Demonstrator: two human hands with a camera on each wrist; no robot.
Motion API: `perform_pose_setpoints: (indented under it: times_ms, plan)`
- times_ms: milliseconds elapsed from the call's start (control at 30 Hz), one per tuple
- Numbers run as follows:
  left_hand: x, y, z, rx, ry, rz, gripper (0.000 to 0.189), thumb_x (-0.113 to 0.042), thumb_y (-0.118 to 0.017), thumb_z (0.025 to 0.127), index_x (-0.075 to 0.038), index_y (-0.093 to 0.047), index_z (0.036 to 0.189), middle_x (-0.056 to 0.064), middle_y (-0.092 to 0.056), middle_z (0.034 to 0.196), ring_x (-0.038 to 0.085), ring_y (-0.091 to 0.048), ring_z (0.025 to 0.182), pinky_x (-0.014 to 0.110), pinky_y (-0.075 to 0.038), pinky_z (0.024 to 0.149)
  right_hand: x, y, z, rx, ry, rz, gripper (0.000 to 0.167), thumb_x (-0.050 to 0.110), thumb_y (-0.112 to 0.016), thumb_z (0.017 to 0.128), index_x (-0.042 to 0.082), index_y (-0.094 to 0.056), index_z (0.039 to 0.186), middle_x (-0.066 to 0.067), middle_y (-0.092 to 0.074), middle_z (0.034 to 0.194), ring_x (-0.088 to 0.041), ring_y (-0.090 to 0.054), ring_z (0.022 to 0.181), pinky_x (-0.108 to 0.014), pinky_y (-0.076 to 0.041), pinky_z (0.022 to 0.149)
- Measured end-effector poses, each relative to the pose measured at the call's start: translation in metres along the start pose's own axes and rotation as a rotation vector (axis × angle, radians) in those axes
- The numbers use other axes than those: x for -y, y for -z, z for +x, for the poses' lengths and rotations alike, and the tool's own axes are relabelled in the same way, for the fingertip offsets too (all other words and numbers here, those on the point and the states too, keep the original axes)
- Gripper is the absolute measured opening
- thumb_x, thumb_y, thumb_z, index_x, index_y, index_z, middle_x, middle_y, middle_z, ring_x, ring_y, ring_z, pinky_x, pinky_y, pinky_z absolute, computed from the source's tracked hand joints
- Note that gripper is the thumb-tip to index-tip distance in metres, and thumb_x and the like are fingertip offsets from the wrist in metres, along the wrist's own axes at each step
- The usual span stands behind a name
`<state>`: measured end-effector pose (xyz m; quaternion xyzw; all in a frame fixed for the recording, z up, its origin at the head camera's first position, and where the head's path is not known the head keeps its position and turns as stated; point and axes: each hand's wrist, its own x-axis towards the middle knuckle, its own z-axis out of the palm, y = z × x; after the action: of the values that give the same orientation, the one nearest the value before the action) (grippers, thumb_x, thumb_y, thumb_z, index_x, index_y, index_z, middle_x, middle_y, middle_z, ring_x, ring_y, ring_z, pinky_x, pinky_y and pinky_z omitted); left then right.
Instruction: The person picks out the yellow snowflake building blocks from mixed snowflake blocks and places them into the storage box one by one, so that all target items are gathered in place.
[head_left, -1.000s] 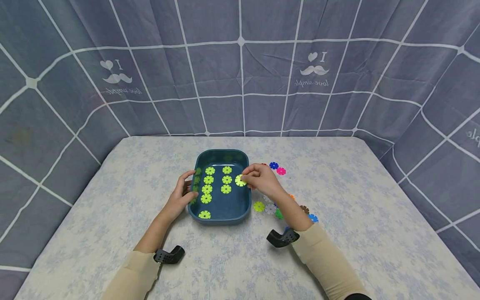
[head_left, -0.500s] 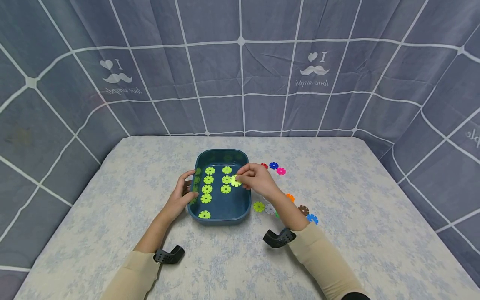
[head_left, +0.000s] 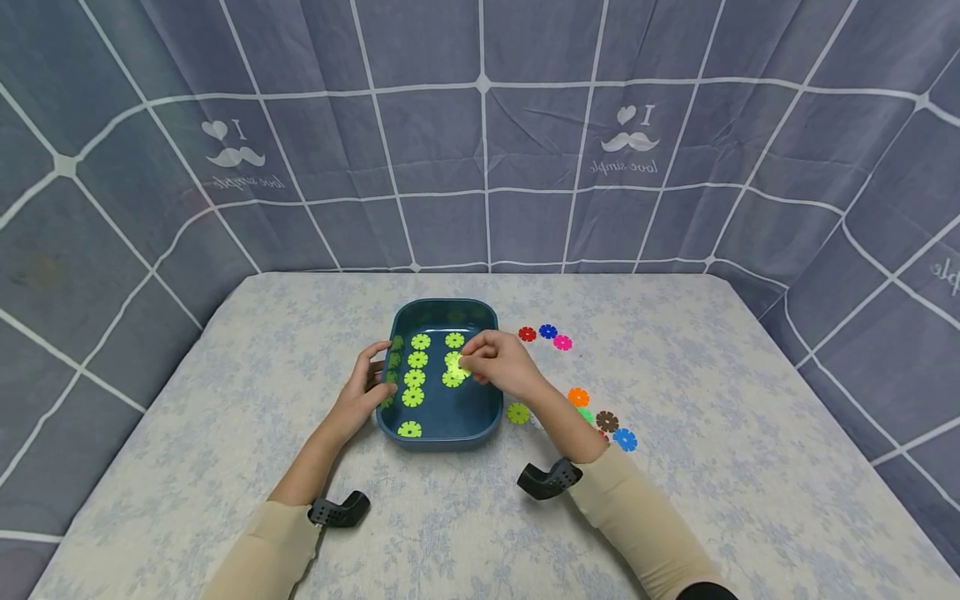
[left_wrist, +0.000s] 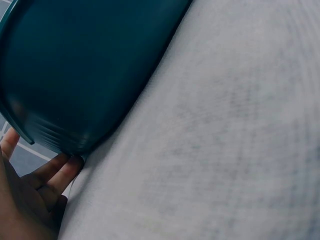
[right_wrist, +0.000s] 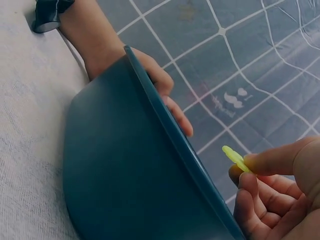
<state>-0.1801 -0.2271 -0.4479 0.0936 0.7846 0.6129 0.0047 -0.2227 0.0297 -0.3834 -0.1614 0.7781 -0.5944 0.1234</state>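
Note:
A teal plastic tray (head_left: 461,415) stands on the table. On its floor, yellow-green snowflake discs (head_left: 412,396) form a left column and a shorter right column (head_left: 454,340); reflections show on the left wall. My left hand (head_left: 352,400) grips the left side, thumb over the rim; in the left wrist view, fingers (left_wrist: 62,172) touch the outer wall near the base. Above the right column, my right hand (head_left: 508,367) pinches a yellow-green snowflake disc (right_wrist: 235,159) between thumb and fingers. In the head view that disc overlaps those below; whether it touches them I cannot tell.
Right of the tray lie loose snowflake discs: red (head_left: 527,333), dark blue (head_left: 548,332), pink (head_left: 562,342), orange (head_left: 578,397), brown (head_left: 607,421), light blue (head_left: 625,439) and yellow-green (head_left: 518,413). My right forearm hides others. A grey gridded curtain (head_left: 540,225) hangs behind the table.
My right hand has moved left, from the tray's right rim to over the right column, carrying the pinched snowflake disc. The left hand and the tray stay put.

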Motion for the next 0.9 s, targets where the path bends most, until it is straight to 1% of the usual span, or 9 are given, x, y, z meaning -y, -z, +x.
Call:
perform_pose_setpoints:
  times_ms: [167, 233, 333, 500, 567, 667, 800, 900]
  plan:
    - [0.001, 0.0, 0.0, -0.002, 0.004, 0.007, 0.069, -0.009, -0.052, 0.093, -0.019, -0.02, 0.154, 0.025, -0.037, 0.144, 0.039, -0.045, 0.124, 0.05, -0.04, 0.095, -0.001, -0.004, 0.001, 0.023, 0.0, -0.012, 0.014, 0.009, -0.068, 0.091, -0.001, -0.063, 0.099, -0.008, -0.068, 0.08, -0.041, -0.06, 0.079, -0.032, -0.053, 0.068]
    - [0.001, 0.001, 0.0, -0.004, 0.009, 0.009, 0.069, -0.009, -0.052, 0.093, -0.019, -0.02, 0.154, 0.025, -0.037, 0.145, 0.039, -0.045, 0.125, 0.051, -0.039, 0.095, 0.0, -0.006, 0.001, 0.031, 0.009, -0.016, 0.014, 0.009, -0.068, 0.091, -0.001, -0.063, 0.099, -0.008, -0.068, 0.08, -0.04, -0.061, 0.078, -0.034, -0.053, 0.069]
    - [0.002, 0.001, 0.001, -0.004, 0.012, 0.008, 0.069, -0.009, -0.052, 0.093, -0.019, -0.02, 0.154, 0.025, -0.036, 0.145, 0.039, -0.044, 0.125, 0.051, -0.039, 0.096, 0.0, -0.008, 0.002, 0.038, 0.019, -0.025, 0.013, 0.008, -0.068, 0.091, -0.001, -0.063, 0.099, -0.008, -0.068, 0.08, -0.035, -0.061, 0.074, -0.035, -0.053, 0.069]
    - [0.002, 0.0, 0.001, -0.005, 0.009, -0.001, 0.069, -0.009, -0.052, 0.093, -0.019, -0.021, 0.153, 0.025, -0.037, 0.145, 0.039, -0.044, 0.125, 0.051, -0.038, 0.096, 0.0, -0.013, 0.005, 0.04, 0.022, -0.057, 0.012, 0.008, -0.068, 0.091, 0.0, -0.064, 0.098, -0.007, -0.068, 0.079, -0.02, -0.059, 0.067, -0.031, -0.052, 0.066]
    - [0.0, 0.0, 0.001, -0.006, 0.013, 0.004, 0.069, -0.009, -0.051, 0.093, -0.019, -0.021, 0.153, 0.025, -0.037, 0.144, 0.039, -0.045, 0.125, 0.051, -0.038, 0.096, -0.001, -0.014, 0.007, 0.035, 0.02, -0.08, 0.012, 0.009, -0.068, 0.091, 0.0, -0.065, 0.098, -0.006, -0.068, 0.078, -0.018, -0.058, 0.066, -0.03, -0.052, 0.065]
    - [-0.005, -0.001, -0.001, -0.009, 0.026, 0.014, 0.068, -0.007, -0.051, 0.093, -0.017, -0.021, 0.153, 0.027, -0.038, 0.144, 0.04, -0.045, 0.125, 0.051, -0.038, 0.096, -0.001, -0.016, 0.011, 0.033, 0.022, -0.122, 0.012, 0.009, -0.068, 0.091, 0.0, -0.065, 0.098, -0.006, -0.067, 0.077, -0.02, -0.06, 0.066, -0.029, -0.052, 0.064]
    - [-0.024, -0.003, -0.006, -0.008, 0.031, 0.026, 0.066, -0.004, -0.049, 0.092, -0.009, -0.022, 0.152, 0.031, -0.039, 0.142, 0.044, -0.045, 0.124, 0.053, -0.038, 0.097, -0.001, -0.02, 0.015, 0.052, 0.025, -0.206, 0.01, 0.008, -0.067, 0.092, 0.0, -0.064, 0.097, -0.005, -0.066, 0.076, -0.028, -0.065, 0.07, -0.028, -0.052, 0.062]
    - [-0.035, -0.004, -0.009, -0.006, 0.023, 0.03, 0.066, -0.004, -0.049, 0.091, -0.006, -0.022, 0.151, 0.033, -0.038, 0.141, 0.046, -0.046, 0.123, 0.053, -0.038, 0.096, -0.001, -0.022, 0.017, 0.085, 0.035, -0.297, 0.008, 0.009, -0.066, 0.093, 0.002, -0.063, 0.096, -0.004, -0.065, 0.074, -0.028, -0.067, 0.069, -0.027, -0.051, 0.058]
